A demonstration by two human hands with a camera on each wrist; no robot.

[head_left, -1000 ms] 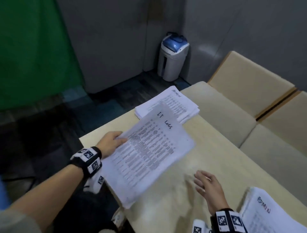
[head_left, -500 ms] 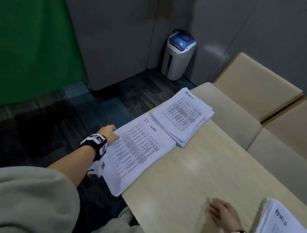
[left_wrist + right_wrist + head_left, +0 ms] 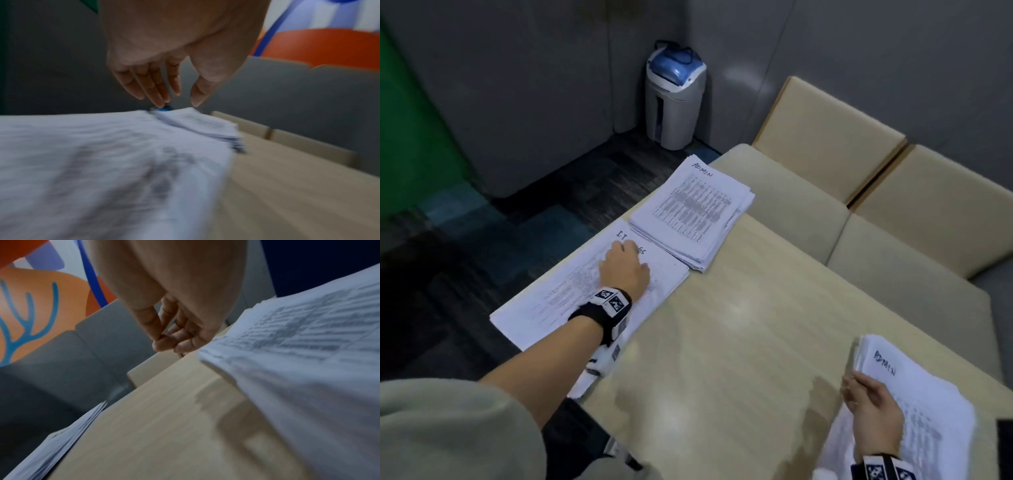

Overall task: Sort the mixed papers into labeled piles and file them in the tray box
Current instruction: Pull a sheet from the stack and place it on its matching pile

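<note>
So, left hand flat with a wide grip on the IT logs sheets mid-frame, right hand loosely resting on the mixed stack lower right, grip relaxed, admin pile on the counter

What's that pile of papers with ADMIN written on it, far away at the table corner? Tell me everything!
The ADMIN pile is a thick stack of white printed sheets, its edges slightly fanned. "ADMIN" is handwritten at the far end, above rows of small print. It lies flat on the table, beside the papers under the left hand. No hand touches it.
</note>
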